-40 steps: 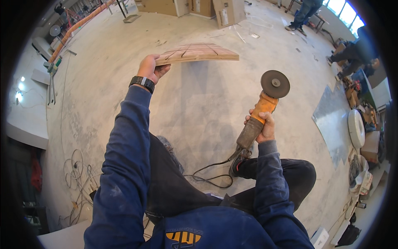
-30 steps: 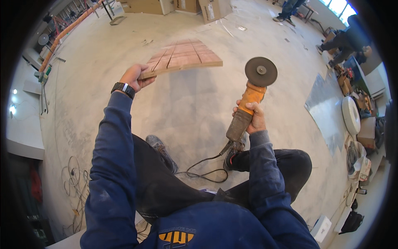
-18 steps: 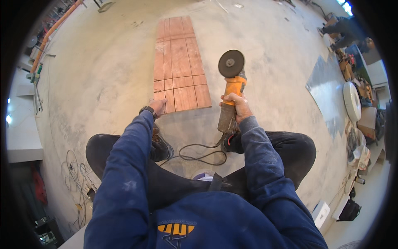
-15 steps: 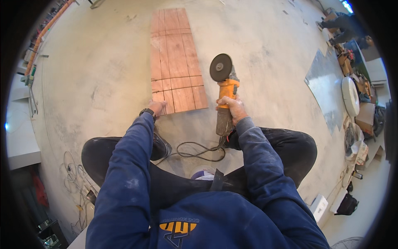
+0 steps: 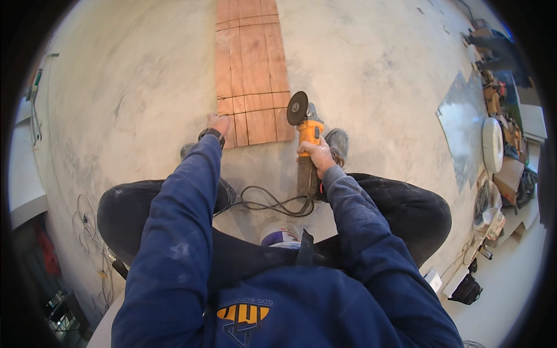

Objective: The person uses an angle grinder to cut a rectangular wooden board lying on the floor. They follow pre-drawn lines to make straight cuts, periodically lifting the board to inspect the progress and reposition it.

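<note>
A long reddish wooden board [image 5: 255, 52], scored with a grid of dark lines, lies lengthwise ahead of me, its near end between my shoes. My left hand [image 5: 219, 124] grips the board's near-left corner, partly hiding its fingertips. My right hand [image 5: 319, 152] is closed round a yellow and black angle grinder [image 5: 308, 130], whose dark disc [image 5: 297, 108] sits just right of the board's near end, apparently not touching it. The grinder's black cord [image 5: 272, 207] loops between my legs, beside a white tub [image 5: 280, 233] partly hidden by my clothing.
Pale dusty floor [image 5: 133, 104] surrounds the board. To the right are a metal sheet [image 5: 458, 127], a white coil [image 5: 492, 145], cardboard [image 5: 507, 177] and mixed clutter. Another person's legs [image 5: 490, 45] show at the upper right. Tangled cables [image 5: 90, 232] lie at my left.
The board has swung from crosswise in my left hand to lengthwise and down before me. The grinder has moved lower, its disc tipping more side-on. My view has shifted downward.
</note>
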The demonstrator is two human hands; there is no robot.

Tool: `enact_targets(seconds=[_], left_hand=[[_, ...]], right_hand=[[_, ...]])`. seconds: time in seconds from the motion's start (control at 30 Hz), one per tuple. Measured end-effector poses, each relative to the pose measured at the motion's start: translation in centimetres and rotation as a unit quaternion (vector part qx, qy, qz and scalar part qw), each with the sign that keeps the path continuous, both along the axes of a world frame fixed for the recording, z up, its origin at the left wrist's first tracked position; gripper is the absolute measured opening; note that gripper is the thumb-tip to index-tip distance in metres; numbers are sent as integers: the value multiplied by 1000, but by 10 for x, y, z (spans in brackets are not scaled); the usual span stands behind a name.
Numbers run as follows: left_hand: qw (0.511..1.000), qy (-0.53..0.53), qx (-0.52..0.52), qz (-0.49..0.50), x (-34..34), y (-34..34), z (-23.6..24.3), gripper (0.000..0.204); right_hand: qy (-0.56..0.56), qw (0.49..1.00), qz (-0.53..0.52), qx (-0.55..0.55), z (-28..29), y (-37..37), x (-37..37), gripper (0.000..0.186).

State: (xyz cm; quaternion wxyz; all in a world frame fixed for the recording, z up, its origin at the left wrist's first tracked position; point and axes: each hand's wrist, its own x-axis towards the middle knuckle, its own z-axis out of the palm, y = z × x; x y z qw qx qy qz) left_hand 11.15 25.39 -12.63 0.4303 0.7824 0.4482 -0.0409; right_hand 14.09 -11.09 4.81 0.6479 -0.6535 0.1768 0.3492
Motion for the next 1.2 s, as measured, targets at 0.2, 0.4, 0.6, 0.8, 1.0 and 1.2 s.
enact_targets(seconds=[0.2,0.4,0.6,0.8,1.0,1.2], left_hand=[[986,74,49,-144,0,-69,90,65],[913,204,43,-351,-33,-120,95,64],[809,98,-538,-215,-49,-212,125,64],[944,55,-297,-134,-61,-268,154,92],[971,81,-200,-106,-63,-282,151,105],[974,49,-206,-80,-60,-284,140,101]], right_hand=[[-3,999,-45,17,6,-4,1,43],[-68,996,-51,11,-1,-9,2,42],[-106,989,21,-98,-22,4,10,61],[-88,976,56,-191,-48,24,9,58],[-90,974,70,-196,-67,31,4,60],[-82,967,103,-217,-60,35,12,68]])
